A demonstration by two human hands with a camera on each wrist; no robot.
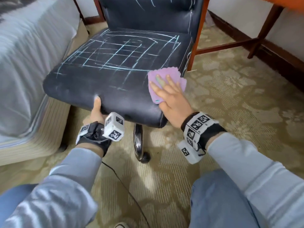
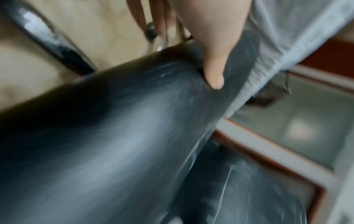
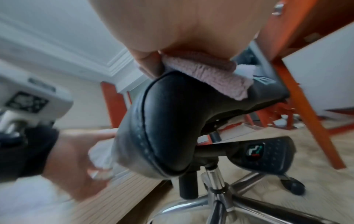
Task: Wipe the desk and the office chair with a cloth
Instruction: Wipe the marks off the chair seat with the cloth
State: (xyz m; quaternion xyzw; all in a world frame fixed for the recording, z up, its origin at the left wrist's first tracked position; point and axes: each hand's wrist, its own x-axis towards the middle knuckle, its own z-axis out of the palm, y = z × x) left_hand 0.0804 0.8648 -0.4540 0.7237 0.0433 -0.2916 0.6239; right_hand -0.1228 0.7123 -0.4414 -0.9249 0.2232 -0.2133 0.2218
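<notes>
I was crouched in front of the black office chair (image 1: 115, 66), whose seat was scrawled all over with pale chalk-like lines in a rough grid, more of them running up the backrest. My right hand (image 1: 171, 97) lay flat on the pink cloth (image 1: 164, 83), fingers straight and slightly spread, pressing it down onto the front right corner of the seat; the cloth's far edge hung a little past the seat's side. From the right wrist view the cloth (image 3: 210, 72) was squashed between my palm and the cushion's rounded edge. My left hand (image 1: 97, 111) gripped the front edge of the seat, thumb on top of the cushion and the fingers tucked underneath, out of sight from the head view; the left wrist view showed the thumb (image 2: 214, 60) dug into the leather. The strip of seat nearest me looked smeared and mostly free of lines, while the grid farther back was sharp. The orange-brown wooden desk (image 1: 256, 38) stood just behind and to the right of the chair, one of its legs close beside the seat's right edge. A bed with grey covers (image 1: 24, 63) sat to my left, and patterned beige carpet (image 1: 230, 104) ran under everything.
</notes>
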